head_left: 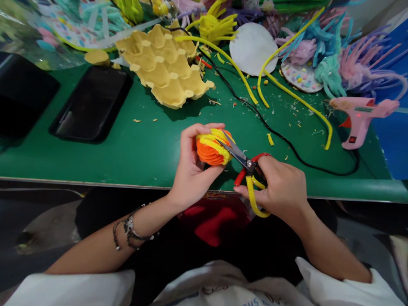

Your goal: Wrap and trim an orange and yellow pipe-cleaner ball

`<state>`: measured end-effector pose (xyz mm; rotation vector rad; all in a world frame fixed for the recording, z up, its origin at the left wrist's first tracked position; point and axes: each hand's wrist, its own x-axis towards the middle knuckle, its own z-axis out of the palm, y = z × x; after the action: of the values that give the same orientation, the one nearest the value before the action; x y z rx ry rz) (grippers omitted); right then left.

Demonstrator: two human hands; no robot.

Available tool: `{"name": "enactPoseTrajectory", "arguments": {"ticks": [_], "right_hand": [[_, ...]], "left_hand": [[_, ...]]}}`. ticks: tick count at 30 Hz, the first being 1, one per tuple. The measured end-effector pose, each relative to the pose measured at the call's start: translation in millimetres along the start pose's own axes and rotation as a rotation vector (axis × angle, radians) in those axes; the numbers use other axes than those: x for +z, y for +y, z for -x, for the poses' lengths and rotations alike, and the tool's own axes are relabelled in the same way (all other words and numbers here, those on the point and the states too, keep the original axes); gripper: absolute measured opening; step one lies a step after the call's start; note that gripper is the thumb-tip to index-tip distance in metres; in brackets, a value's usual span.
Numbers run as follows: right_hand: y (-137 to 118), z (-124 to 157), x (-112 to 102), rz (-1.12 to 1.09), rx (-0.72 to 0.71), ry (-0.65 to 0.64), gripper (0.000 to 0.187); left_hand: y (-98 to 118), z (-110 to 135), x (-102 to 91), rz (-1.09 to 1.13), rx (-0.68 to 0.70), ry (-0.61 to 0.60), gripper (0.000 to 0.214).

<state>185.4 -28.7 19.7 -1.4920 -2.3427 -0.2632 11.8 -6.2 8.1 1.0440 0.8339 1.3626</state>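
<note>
Above the table's front edge, my left hand (193,168) wraps its fingers and thumb around a ball of orange and yellow pipe cleaners (211,151). My right hand (280,185) grips a pair of scissors (240,157) with one red and one yellow handle. The blades are parted and point left. Their tips lie at the upper right side of the ball; whether they are cutting into it I cannot tell. Near the right hand, a short yellow snippet (270,139) lies on the green table (153,157).
A pink glue gun (358,117) stands at the right, its black cord (287,144) crossing the table. Long yellow pipe cleaners (302,97), a white disc (253,49) and a torn egg carton (167,63) lie behind my hands. A black phone (91,102) is at left.
</note>
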Motion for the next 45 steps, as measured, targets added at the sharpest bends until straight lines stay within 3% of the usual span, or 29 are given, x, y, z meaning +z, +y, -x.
{"name": "enactPoseTrajectory", "arguments": {"ticks": [14,24,29,34,40,45], "right_hand": [[2.6,0.1,-1.2,0.1,-0.043,0.078,0.05],[0.5,-1.2,-1.0,0.004,-0.016,0.012,0.068],[-1.6,-2.9,-2.7,0.016,0.014,-0.001,0.075],[1.1,-1.7,-1.9,-0.01,0.035,-0.002,0.071],[4.8,-4.7,-2.8,-0.03,0.091,-0.01,0.071],[9.4,-19.3,-5.0,-0.004,0.135,-0.079,0.076]], "left_hand": [[-1.7,-0.3,-0.1,-0.051,-0.022,-0.015,0.047],[-17.7,-4.4,-11.6,-0.157,0.176,-0.124,0.049],[-15.5,-4.1,-11.2,-0.16,0.163,-0.135,0.047],[-14.5,-4.4,-11.1,-0.157,0.156,-0.132,0.051],[-5.9,-9.5,-8.5,-0.24,0.247,-0.131,0.051],[2.8,-22.5,-10.4,-0.221,0.19,-0.129,0.058]]}}
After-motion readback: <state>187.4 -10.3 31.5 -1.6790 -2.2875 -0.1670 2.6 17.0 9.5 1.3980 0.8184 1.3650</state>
